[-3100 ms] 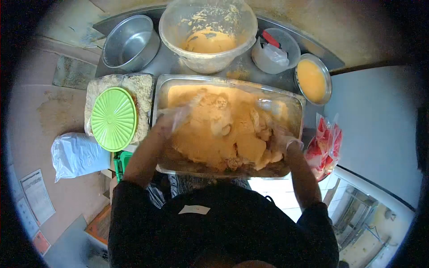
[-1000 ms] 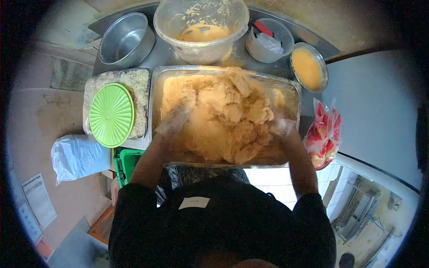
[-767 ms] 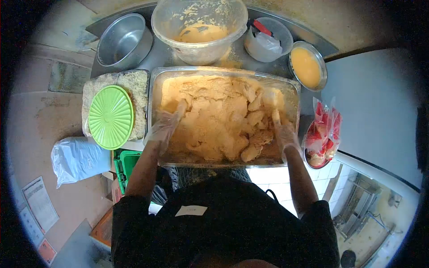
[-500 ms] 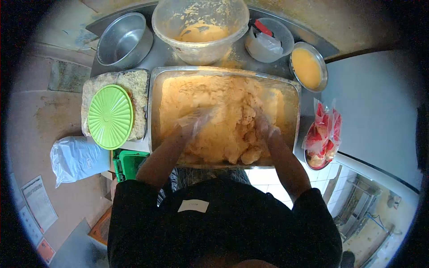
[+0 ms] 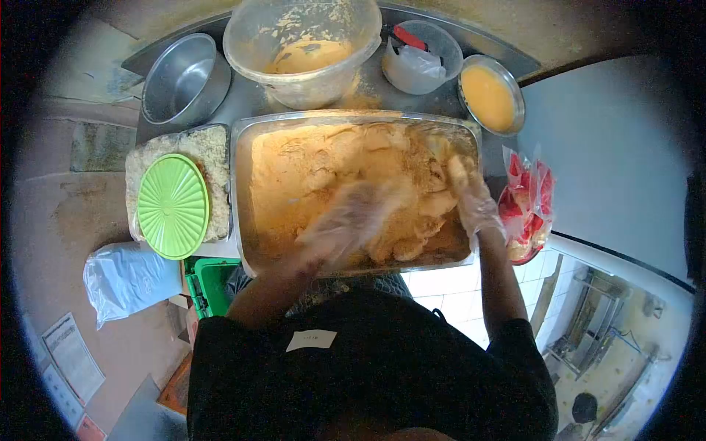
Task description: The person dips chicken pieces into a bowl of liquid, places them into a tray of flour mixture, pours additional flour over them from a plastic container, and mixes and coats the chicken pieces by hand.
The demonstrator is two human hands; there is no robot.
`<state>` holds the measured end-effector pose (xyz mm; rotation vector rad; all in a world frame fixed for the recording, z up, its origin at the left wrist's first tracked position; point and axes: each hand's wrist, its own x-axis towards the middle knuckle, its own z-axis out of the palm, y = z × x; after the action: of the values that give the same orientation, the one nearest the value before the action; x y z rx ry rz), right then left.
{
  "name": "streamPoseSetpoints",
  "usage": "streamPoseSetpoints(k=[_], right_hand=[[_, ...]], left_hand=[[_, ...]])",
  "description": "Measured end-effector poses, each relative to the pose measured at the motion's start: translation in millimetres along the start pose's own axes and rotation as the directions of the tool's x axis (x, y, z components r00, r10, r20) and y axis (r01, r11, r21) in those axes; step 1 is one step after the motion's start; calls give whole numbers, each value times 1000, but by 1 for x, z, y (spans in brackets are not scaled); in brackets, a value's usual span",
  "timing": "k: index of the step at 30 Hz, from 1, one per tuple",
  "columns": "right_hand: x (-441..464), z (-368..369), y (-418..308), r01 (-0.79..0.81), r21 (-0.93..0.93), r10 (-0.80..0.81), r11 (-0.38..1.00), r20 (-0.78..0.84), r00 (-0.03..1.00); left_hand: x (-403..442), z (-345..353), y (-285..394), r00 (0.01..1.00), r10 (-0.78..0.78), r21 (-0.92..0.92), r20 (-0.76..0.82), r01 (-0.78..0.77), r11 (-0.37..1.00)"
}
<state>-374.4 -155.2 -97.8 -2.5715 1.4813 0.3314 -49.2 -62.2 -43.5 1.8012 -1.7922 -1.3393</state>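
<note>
A large metal tray (image 5: 243,198) holds orange-tan flour (image 5: 294,154), with several flour-coated pieces (image 5: 412,239) heaped on its right side. Their kind is hidden by the coating. My left hand (image 5: 353,220), in a clear plastic glove, is over the middle of the tray and smeared by motion, so its fingers do not show clearly. At the tray's right side is my right hand (image 5: 476,202), also gloved. Its flour-dusted fingers point away from me, stretched out beside the coated pieces.
Behind the tray stand a metal pot (image 5: 184,81), a big flour-smeared tub (image 5: 301,77), a plastic container (image 5: 423,59) with a red-handled item and a bowl of orange liquid (image 5: 489,99). A green lid (image 5: 173,206) lies on a crumb-filled tray at left. Red-and-clear bags (image 5: 526,202) are at right.
My right hand has moved right, from the heap to the tray's right side. My left hand has swung right and nearer to me. The whole view has shifted slightly.
</note>
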Motion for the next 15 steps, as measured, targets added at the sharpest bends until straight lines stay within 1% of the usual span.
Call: streamPoseSetpoints(k=[1,2,3,4,5,6,7,8,9,11,13,15], right_hand=[[1,9,0,-34,51,31,998,50,998],[2,17,0,-72,98,62,993,99,993],[12,5,-8,-67,94,51,993,162,985],[23,-10,-20,-59,91,37,994,228,973],[34,-18,-31,-62,132,25,989,267,963],[42,-23,-36,-79,247,3,966,291,957],[48,-26,-40,-106,384,-22,917,316,949],[53,-26,-46,-137,521,-54,843,335,941],[56,-23,-53,-174,635,-83,752,353,932],[61,-20,-69,-221,787,-143,576,364,920],[68,-11,-89,-246,868,-197,432,357,913],[77,0,-110,-247,907,-237,340,337,911]], left_hand=[[-2,-5,-12,993,-91,-245,-79,69,967],[-10,-16,-37,944,-19,58,-329,41,997],[-18,-28,-62,830,54,331,-555,162,930],[-21,-35,-100,838,79,602,-540,320,732],[-23,-43,-138,845,104,789,-525,437,433],[-20,-52,-146,835,-115,598,-538,475,646],[-17,-61,-153,785,-328,344,-526,549,761],[-14,-65,-161,744,-440,135,-503,571,810],[-10,-64,-163,739,-476,2,-478,542,840],[-2,-57,-157,747,-459,-167,-481,436,885],[1,-48,-147,761,-416,-251,-498,333,909],[-4,-43,-137,765,-390,-300,-512,266,916]])
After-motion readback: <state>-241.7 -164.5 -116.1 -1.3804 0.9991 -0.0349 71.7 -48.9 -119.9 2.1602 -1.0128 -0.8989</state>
